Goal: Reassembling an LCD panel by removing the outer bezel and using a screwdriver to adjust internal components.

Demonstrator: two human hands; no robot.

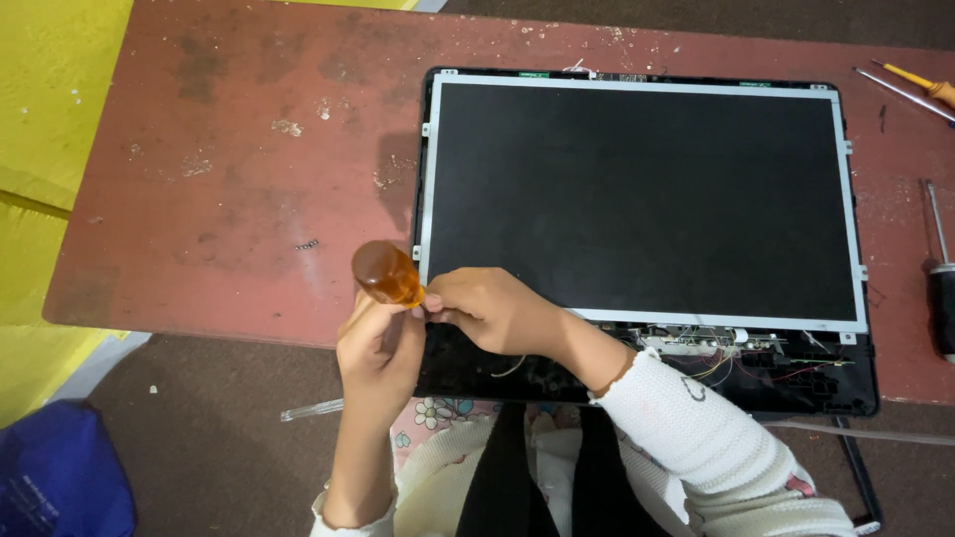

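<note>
A bare laptop screen panel [642, 199] with a silver metal frame lies in its black back cover [856, 393] on a worn reddish table [229, 179]. My left hand [380, 350] grips an amber-handled screwdriver [387, 273], held upright at the panel's near left corner. My right hand [492, 310] pinches at the screwdriver's shaft at that same corner; the tip is hidden by my fingers. Thin coloured wires [731, 360] show along the panel's near edge.
Two tiny screws [307, 245] lie on the table left of the panel. A black-handled screwdriver [940, 288] lies at the right edge, and an orange-handled one [920, 82] at the far right. A yellow surface [45, 149] and a blue bag [55, 482] are on the left.
</note>
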